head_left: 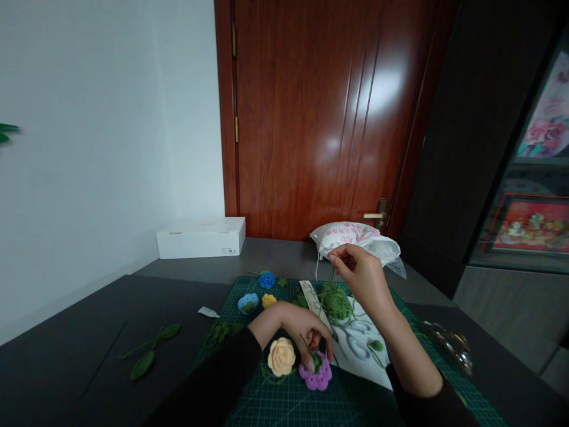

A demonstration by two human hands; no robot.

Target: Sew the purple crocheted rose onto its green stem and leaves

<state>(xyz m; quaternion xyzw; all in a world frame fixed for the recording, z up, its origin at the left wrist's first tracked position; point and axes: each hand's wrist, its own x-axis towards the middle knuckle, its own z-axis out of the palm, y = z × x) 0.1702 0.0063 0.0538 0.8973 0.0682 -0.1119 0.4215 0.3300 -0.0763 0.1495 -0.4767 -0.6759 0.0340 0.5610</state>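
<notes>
A purple crocheted flower (315, 373) with a green centre lies near the front of the mat, and the person's left hand (297, 329) is bent over it. The fingers (317, 338) curl down and come together on the flower's centre, with the thumb tip pressed against it. A thin green strand rises just beside them. The right hand (360, 276) is raised higher, its fingers (342, 254) pinched together on a green yarn strand (331, 279) that runs down to a green yarn ball (335, 302). The ball sits on a white printed sheet (360, 350) showing a scissors outline, with a small crocheted leaf (376, 345) lying on it.

All of this rests on a green cutting mat (284, 403). A peach crocheted rose (281, 356) lies just beside the purple flower, and farther up are a blue rose (267, 280), a pale blue flower (248, 303) and a small yellow one (268, 300). Two long-stemmed green leaves (143, 365) lie off the mat on the dark surface (66, 379). Beyond the mat are a white plastic bag (355, 237) and a white box (200, 237), both in front of a reddish wooden door (311, 118).
</notes>
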